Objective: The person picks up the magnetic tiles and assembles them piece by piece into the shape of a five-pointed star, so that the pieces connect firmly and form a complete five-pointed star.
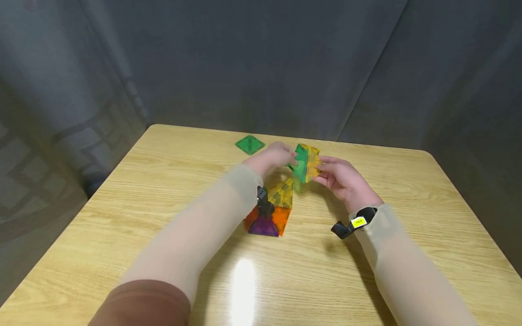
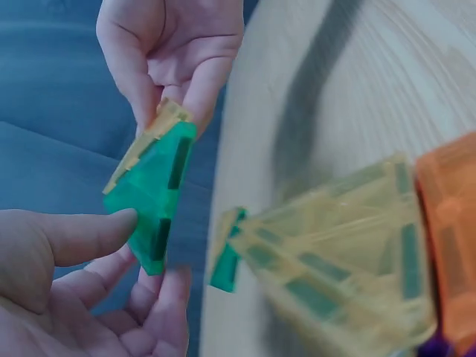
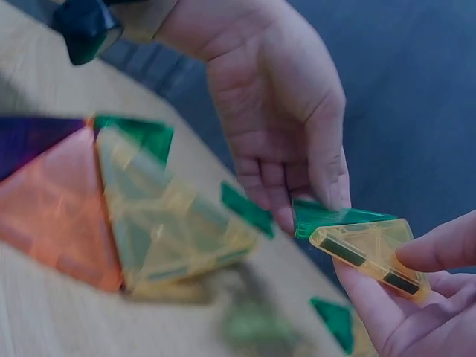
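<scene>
My left hand (image 1: 274, 158) pinches a green triangular magnetic tile (image 2: 158, 197) between thumb and fingers. My right hand (image 1: 344, 179) holds a yellow triangular magnetic tile (image 3: 368, 253), its thumb on the face and fingers behind. Edge to edge, the two tiles meet at an angle, raised above the far part of the table. Just nearer to me stands a structure of tiles, with yellow (image 1: 281, 194), orange (image 1: 281, 219) and purple (image 1: 264, 227) faces. In the right wrist view a green tile (image 3: 137, 137) shows behind its yellow face. My left wrist hides part of the structure.
A green diamond shape (image 1: 249, 144) lies flat near the back edge of the wooden table (image 1: 163, 172), left of my hands. Another small green piece (image 2: 227, 256) shows beside the structure in the left wrist view. Grey curtain (image 1: 253, 68) hangs behind the table.
</scene>
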A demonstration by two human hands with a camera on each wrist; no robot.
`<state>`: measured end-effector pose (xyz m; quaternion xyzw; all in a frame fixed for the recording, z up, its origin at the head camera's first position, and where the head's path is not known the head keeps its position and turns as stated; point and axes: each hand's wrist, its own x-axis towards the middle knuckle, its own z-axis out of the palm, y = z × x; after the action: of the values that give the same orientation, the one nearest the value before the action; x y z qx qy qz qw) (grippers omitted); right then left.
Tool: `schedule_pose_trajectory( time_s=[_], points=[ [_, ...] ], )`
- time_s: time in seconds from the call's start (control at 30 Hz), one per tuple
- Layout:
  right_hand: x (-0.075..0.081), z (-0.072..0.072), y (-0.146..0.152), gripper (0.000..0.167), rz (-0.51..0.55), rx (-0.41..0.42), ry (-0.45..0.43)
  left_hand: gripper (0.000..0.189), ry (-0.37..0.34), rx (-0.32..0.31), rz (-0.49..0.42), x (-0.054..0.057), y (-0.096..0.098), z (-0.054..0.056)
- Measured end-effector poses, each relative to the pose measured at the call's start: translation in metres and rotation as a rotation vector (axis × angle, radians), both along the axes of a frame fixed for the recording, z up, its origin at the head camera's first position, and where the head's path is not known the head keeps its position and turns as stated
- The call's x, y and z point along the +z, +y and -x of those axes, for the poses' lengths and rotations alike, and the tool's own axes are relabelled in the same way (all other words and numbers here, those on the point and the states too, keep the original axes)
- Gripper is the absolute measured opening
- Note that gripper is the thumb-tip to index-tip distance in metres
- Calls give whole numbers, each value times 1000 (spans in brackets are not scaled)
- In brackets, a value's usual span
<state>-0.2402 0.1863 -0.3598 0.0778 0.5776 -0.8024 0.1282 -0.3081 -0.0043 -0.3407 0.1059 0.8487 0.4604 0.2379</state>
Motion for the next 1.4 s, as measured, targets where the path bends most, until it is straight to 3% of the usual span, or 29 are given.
schedule_pose_trajectory(
  time_s=[0.23, 0.37, 0.5, 0.6, 0.7, 0.97, 1.23, 1.4],
  points=[
    [26, -16, -3, 25, 88, 54, 98, 32, 7, 19, -171, 26, -20, -17],
    [36, -30, -10, 26, 31, 74, 145, 33, 12, -7, -211, 33, -40, -32],
    [38, -41, -18, 35, -84, 80, 169, 32, 10, -12, -229, 32, -56, -50],
    [34, -47, -22, 40, -212, 86, 186, 29, 14, 12, -259, 26, -66, -63],
    [28, -51, -24, 35, -271, 91, 184, 29, -5, 46, -326, 17, -72, -75],
    [6, -62, -25, 32, -111, 107, 130, 35, -75, 198, -535, -4, -81, -106],
    [-9, -69, -28, 16, -81, 140, 69, 21, -114, 251, -628, -25, -85, -137],
    [-16, -73, -32, 21, -87, 178, 9, 20, -142, 299, -649, -38, -85, -153]
  ],
)
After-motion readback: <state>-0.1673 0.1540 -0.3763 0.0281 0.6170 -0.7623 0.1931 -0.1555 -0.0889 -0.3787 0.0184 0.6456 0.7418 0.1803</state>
